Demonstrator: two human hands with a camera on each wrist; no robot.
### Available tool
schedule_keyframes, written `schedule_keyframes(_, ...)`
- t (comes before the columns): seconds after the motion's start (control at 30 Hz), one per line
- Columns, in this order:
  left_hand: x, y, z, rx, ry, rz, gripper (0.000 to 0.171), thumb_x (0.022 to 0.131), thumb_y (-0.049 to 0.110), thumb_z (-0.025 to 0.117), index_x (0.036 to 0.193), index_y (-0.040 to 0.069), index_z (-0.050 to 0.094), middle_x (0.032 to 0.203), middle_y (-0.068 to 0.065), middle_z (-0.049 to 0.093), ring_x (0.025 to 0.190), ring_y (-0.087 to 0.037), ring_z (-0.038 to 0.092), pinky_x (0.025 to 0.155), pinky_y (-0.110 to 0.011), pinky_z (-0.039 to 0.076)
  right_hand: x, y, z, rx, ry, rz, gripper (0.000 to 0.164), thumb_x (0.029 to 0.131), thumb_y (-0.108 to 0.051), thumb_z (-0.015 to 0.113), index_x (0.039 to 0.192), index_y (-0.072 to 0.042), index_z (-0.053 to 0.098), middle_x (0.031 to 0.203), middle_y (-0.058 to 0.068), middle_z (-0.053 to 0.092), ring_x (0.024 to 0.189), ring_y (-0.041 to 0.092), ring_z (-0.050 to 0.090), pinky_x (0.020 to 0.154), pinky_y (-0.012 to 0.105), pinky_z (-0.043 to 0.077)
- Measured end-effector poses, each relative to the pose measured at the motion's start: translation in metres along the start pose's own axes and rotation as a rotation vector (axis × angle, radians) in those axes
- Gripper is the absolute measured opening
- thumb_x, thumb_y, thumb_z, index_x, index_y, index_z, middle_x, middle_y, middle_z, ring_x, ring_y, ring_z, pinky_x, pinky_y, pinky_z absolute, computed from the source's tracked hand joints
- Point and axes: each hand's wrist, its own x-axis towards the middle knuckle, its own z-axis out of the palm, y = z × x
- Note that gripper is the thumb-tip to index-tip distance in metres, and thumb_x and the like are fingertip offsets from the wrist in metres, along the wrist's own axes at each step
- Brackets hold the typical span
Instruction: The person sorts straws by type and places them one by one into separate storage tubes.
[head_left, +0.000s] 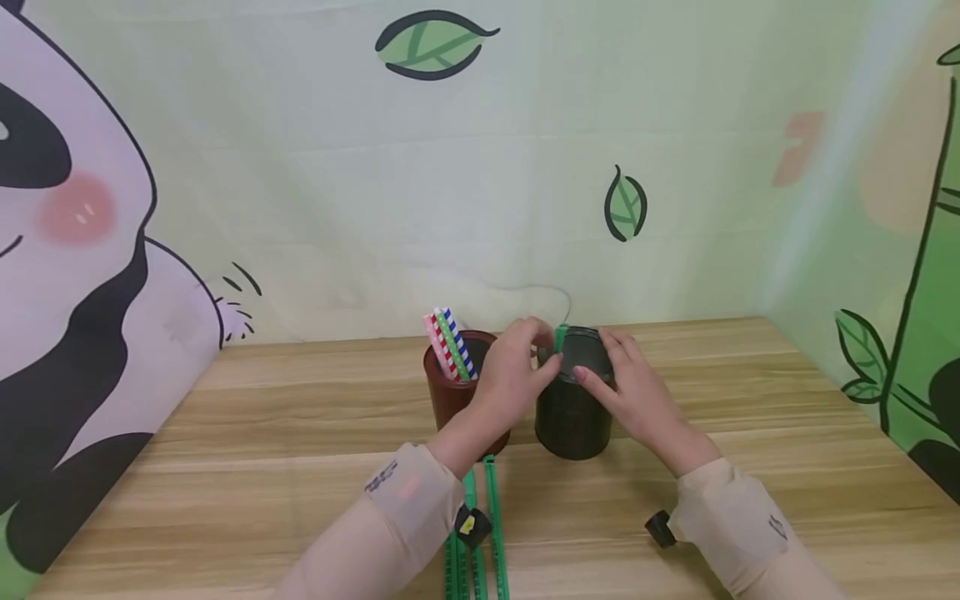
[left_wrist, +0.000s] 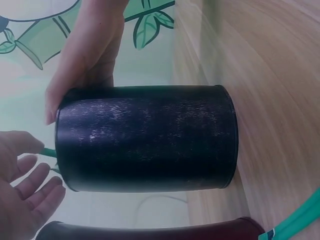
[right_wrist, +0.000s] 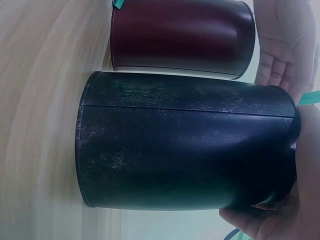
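A black cylindrical cup [head_left: 573, 421] stands upright on the table. My right hand [head_left: 645, 400] grips its rim, with the thumb at the near edge and the fingers on the far right side. At the cup's mouth, my left hand [head_left: 513, 367] pinches a green strip [head_left: 560, 337]; the strip's lower part is hidden. In the left wrist view the same strip [left_wrist: 48, 152] runs from the fingertips to the cup's rim. Left of the black cup stands a dark red cup [head_left: 450, 404] holding several striped and dotted paper straws [head_left: 452, 346], partly covered by my left hand.
Several long green strips [head_left: 495, 533] with dark marks lie on the wooden table [head_left: 300, 467], under and beside my left forearm. Behind the table hangs a printed cloth [head_left: 337, 208] with a panda and leaves. A thin pale cord [head_left: 540, 287] shows against it.
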Motion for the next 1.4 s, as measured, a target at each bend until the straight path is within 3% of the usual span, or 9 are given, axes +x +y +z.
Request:
schedule_keyframes(0.33,-0.014,0.006,-0.018,0.005,0.02,0.05,0.032,0.085,0.016,0.072,0.114,0.007,0.061,0.11,-0.008,0.063,0.103,-0.02,0.062,0.087,-0.032,0.054,-0.001,0.0,0.0,-0.002,0.007,-0.004,0.074,0.097,-0.045,0.049,0.145,0.008,0.029,0.147,0.025,0.033,0.127,0.042,0.046,0.105,0.057,0.04)
schedule_keyframes(0.7,-0.051,0.009,-0.047,0.055,0.088,0.088,0.031,0.082,0.012,0.074,0.11,0.006,0.061,0.102,-0.008,0.063,0.093,-0.018,0.062,0.077,-0.027,0.056,-0.001,-0.001,-0.001,-0.009,0.008,-0.011,0.075,0.097,-0.047,0.048,0.146,0.007,0.029,0.148,0.025,0.033,0.131,0.043,0.042,0.106,0.058,0.038)
schedule_keyframes(1.23,-0.1,-0.007,-0.068,0.103,-0.039,-0.118,0.03,0.081,0.012,0.075,0.107,0.007,0.062,0.093,-0.003,0.061,0.084,-0.013,0.059,0.07,-0.024,0.053,0.0,-0.001,-0.002,0.0,-0.015,-0.008,0.077,0.098,-0.048,0.046,0.147,0.007,0.026,0.149,0.025,0.03,0.132,0.044,0.041,0.107,0.059,0.037)
schedule_keyframes(1.4,-0.112,-0.019,-0.068,0.134,-0.121,-0.197,0.033,0.08,0.013,0.075,0.109,0.009,0.061,0.094,-0.001,0.062,0.08,-0.011,0.058,0.069,-0.024,0.049,0.0,0.0,-0.004,0.006,-0.017,-0.008,0.076,0.098,-0.047,0.046,0.147,0.007,0.026,0.149,0.025,0.03,0.133,0.044,0.039,0.108,0.058,0.035)
